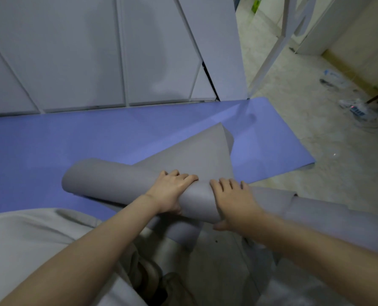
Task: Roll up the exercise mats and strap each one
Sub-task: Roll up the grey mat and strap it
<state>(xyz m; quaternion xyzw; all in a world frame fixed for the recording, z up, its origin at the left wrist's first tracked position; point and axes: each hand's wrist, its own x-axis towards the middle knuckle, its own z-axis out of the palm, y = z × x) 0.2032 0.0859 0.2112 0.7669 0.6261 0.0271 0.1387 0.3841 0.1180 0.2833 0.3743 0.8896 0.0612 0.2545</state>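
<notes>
Currently: both hands on a half-rolled grey mat

- **Location:** the grey mat lies across the blue mat. The blue mat is spread flat on the tiled floor, along the foot of white panelled doors.
- **Roll:** the near part of the grey mat is wound into a loose tube running from lower right up to the left. Its open left end rests on the blue surface.
- **Left hand:** the palm is on top of the tube. The fingers curl over the far side and the thumb is tucked under the near edge, so it is gripping the roll.
- **Right hand:** it sits just beside the left hand with a small gap between them. The fingers are spread over the top and the thumb is hooked below the near edge, so it is also holding the roll.
- **Unrolled part:** this fans away from the hands toward the far right. The loose corner is lifted and curls back on itself above the blue mat.
- **Second grey roll:** it lies at right behind the right forearm, just beside the blue mat's near right edge.
- **White frame leg:** it comes down at the blue mat's far right corner.
- **Clear plastic items:** they lie on the floor at far right, well apart from the mats. They look like bottles, but they are too blurred to tell what is in them.
- **Light grey clothing:** it fills the lower left.
</notes>
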